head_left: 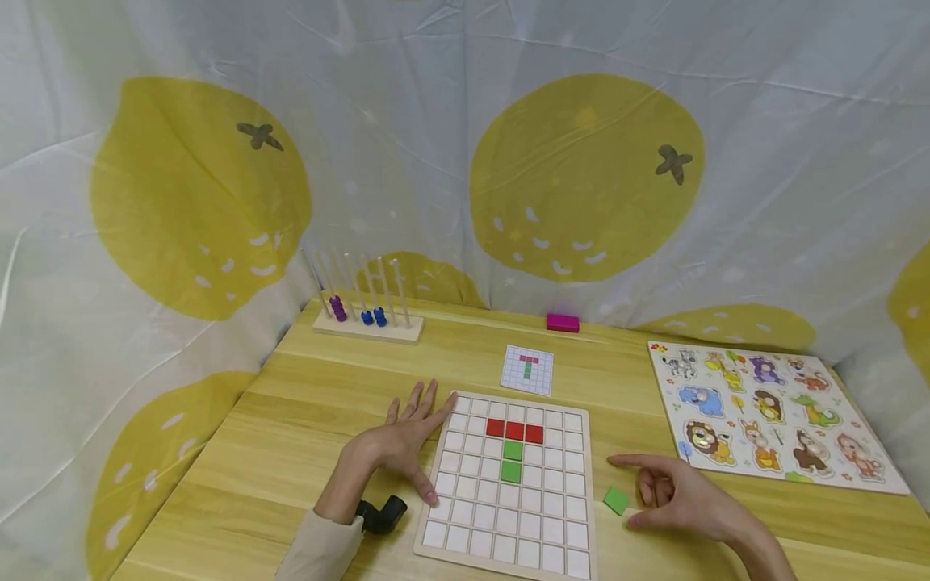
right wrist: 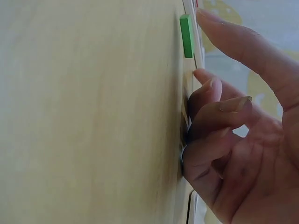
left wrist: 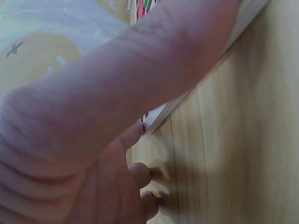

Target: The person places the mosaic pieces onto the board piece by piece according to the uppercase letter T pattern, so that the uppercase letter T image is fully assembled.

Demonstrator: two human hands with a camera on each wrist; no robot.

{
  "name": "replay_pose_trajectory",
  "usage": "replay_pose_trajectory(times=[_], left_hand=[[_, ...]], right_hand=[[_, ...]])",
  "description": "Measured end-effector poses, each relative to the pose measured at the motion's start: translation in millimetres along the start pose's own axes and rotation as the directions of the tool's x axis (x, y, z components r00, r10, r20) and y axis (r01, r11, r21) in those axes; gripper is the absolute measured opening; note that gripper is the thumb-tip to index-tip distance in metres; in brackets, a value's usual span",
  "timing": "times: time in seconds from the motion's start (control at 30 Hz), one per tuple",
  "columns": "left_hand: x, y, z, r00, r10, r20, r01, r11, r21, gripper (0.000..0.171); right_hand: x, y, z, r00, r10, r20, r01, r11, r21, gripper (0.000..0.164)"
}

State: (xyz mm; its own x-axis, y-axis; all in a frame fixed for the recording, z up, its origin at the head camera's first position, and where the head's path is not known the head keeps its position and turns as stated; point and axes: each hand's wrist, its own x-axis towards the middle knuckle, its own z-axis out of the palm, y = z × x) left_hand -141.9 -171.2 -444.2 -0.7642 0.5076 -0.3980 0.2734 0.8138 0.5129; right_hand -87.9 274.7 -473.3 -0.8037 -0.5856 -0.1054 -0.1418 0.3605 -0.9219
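A wooden grid board lies on the table, with three red tiles in a row and two green tiles below the middle one. Along its left edge my left hand is spread, thumb and index finger touching the frame. To the right of the board a loose green tile lies flat on the wood. My right hand is beside that tile, thumb and index finger apart on either side, the other fingers curled in. In the right wrist view the tile stays outside the fingers' grip.
Behind the board lies a pattern card showing a red and green T. A peg stand with beads is at the back left, a magenta block at the back. An animal puzzle lies on the right. A curtain hangs behind the table.
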Motion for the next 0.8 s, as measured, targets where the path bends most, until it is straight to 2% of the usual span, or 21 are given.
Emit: replay_pose_trajectory(times=[0.47, 0.8], left_hand=[[-0.4, 0.3, 0.3, 1.0, -0.007, 0.002, 0.007, 1.0, -0.001, 0.149], [0.4, 0.1, -0.2, 1.0, -0.009, 0.006, 0.009, 1.0, 0.01, 0.149]], right_hand=[[-0.2, 3.5, -1.7, 0.999, -0.039, 0.028, 0.039, 0.999, -0.028, 0.06], [12.6, 3.6, -4.0, 0.996, -0.052, 0.077, 0.054, 0.998, -0.024, 0.052]])
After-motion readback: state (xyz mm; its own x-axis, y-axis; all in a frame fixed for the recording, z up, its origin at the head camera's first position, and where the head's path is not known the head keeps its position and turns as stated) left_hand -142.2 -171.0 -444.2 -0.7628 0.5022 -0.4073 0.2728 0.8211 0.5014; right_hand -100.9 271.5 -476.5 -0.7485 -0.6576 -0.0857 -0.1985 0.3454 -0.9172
